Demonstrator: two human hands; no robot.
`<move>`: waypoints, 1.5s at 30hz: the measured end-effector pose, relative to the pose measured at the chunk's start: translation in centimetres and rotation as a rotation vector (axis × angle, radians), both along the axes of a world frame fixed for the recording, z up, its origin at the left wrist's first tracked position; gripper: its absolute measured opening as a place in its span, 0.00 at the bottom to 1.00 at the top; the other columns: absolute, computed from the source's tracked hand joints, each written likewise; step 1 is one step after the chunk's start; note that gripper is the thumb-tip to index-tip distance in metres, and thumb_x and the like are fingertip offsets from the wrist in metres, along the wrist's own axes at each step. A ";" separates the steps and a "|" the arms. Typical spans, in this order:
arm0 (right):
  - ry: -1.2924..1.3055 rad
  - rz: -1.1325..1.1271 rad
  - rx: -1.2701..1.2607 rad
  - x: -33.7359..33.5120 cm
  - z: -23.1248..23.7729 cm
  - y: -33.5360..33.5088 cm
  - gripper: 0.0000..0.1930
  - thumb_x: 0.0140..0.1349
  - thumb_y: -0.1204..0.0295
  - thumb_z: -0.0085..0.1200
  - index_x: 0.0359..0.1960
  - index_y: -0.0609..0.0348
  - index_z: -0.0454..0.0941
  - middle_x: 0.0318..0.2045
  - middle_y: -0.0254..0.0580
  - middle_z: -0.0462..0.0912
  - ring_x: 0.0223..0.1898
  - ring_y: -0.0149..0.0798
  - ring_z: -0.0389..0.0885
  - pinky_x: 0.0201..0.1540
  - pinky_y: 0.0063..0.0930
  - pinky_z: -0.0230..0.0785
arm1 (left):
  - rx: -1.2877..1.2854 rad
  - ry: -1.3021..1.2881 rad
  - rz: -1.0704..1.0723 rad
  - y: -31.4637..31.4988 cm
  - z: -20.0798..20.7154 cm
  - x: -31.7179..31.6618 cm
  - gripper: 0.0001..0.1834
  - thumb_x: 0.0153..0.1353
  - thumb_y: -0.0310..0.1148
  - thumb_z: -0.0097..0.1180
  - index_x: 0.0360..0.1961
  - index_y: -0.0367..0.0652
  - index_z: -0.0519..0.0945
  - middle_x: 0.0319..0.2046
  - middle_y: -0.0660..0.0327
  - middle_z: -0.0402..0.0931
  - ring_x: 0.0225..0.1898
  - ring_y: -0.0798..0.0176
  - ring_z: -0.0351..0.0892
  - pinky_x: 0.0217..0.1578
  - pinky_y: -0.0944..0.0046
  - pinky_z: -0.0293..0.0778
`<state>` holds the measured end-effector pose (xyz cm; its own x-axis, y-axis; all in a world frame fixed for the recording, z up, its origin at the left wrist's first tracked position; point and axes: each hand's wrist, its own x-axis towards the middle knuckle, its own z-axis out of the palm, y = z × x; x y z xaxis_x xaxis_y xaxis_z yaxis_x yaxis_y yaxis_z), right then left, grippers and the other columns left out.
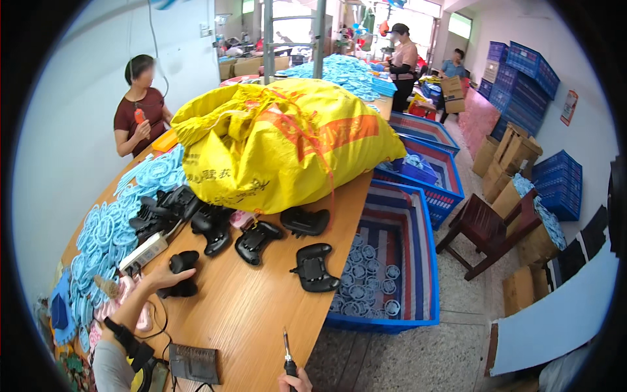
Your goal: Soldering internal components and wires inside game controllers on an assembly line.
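My left hand [163, 277] is closed on a black game controller [185, 266] at the table's left side, its fingers partly hidden by the controller. At the lower edge my right hand [296, 381] grips a soldering iron [288, 353] by its black handle, with the metal tip pointing up and away from me. Several more black controllers lie on the wood, among them one [315, 268] near the right edge and another [258, 242] farther in. Beyond my left hand sits a pile of dark controller parts [160, 212]. A white power strip [144, 252] lies just past my left wrist.
A bulging yellow sack [261, 157] covers the table's [255, 313] far part. Light blue plastic parts [104, 242] are heaped along the left. A black box [194, 363] with cords lies near me. Blue crates [428, 274] and a chair [486, 225] stand right; other people work beyond.
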<state>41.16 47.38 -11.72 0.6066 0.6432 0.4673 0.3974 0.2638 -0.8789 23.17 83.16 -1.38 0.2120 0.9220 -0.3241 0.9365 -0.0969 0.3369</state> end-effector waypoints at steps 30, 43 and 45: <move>-0.284 -0.043 0.068 0.9 -0.7 -0.1 0.03 0.56 0.84 0.46 0.32 0.65 0.70 0.30 0.56 0.71 0.26 0.52 0.71 0.28 0.39 0.69 | 0.210 -0.061 -0.597 -3.9 3.1 3.7 0.50 0.33 0.45 0.63 0.61 0.43 0.57 0.45 0.46 0.72 0.43 0.44 0.74 0.47 0.54 0.68; -0.275 -0.064 -0.034 0.6 0.8 0.1 0.02 0.59 0.80 0.47 0.33 0.63 0.69 0.31 0.60 0.72 0.27 0.52 0.72 0.29 0.40 0.68 | 0.206 0.161 0.233 -1.7 1.2 7.2 0.64 0.32 0.54 0.65 0.67 0.46 0.41 0.48 0.40 0.70 0.49 0.43 0.73 0.48 0.52 0.68; -0.161 -0.056 -0.079 0.6 1.5 -0.2 0.02 0.58 0.81 0.47 0.33 0.64 0.69 0.31 0.57 0.71 0.27 0.53 0.72 0.30 0.41 0.68 | 0.215 0.164 0.214 -2.4 1.2 7.7 0.64 0.32 0.53 0.66 0.68 0.50 0.40 0.49 0.39 0.70 0.49 0.41 0.73 0.48 0.51 0.68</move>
<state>41.74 47.15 -10.22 0.5636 0.6491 0.5109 0.5468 0.1705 -0.8197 30.89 80.72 -0.16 -0.0320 0.9908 -0.1317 0.9833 0.0548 0.1737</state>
